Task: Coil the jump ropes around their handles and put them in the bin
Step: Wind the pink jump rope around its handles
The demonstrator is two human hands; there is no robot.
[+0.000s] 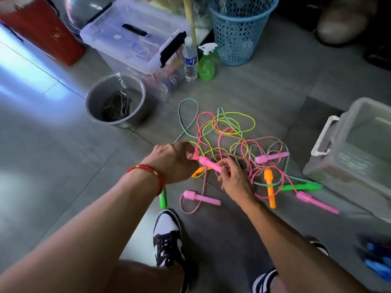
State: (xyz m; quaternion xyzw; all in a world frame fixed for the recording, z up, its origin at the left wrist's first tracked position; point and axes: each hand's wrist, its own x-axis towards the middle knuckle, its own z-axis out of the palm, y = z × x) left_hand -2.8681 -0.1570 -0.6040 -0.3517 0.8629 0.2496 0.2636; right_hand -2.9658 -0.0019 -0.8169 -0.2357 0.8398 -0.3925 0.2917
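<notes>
Pinching pink handle (pixel 209 164) between right hand (pixel 233 179), left hand (pixel 172 160)

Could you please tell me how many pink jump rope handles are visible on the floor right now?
4: one held in the right hand, pink handle; one near the shoe; one atop the tangle; one beside the empty bin. Others may be hidden.

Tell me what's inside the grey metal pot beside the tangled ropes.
The grey metal pot holds a dark heap, apparently folded straps or metal pieces with pale edges; it is too dim to identify. The pot's bottom under the heap is hidden. No jump rope is visible in it.
</notes>
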